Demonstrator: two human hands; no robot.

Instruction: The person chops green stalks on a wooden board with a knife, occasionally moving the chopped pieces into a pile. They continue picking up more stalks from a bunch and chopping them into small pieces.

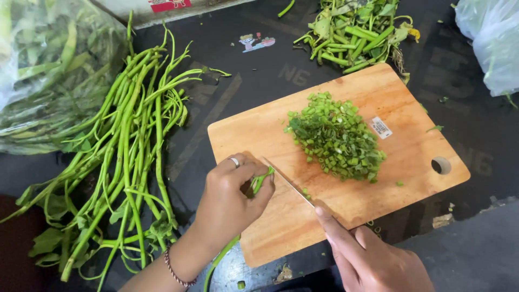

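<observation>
Right hand (378,259) grips knife (289,184); left fingers (254,176) pinch stems (262,178).

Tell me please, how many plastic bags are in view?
2. One clear plastic bag of greens lies at the upper left beside the loose green stems. One pale bag sits at the upper right corner, partly cut off; more may lie outside the frame.

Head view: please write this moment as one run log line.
left hand: pinches green stems on cutting board | right hand: holds knife beside stems | chopped pile: mid-board
</observation>
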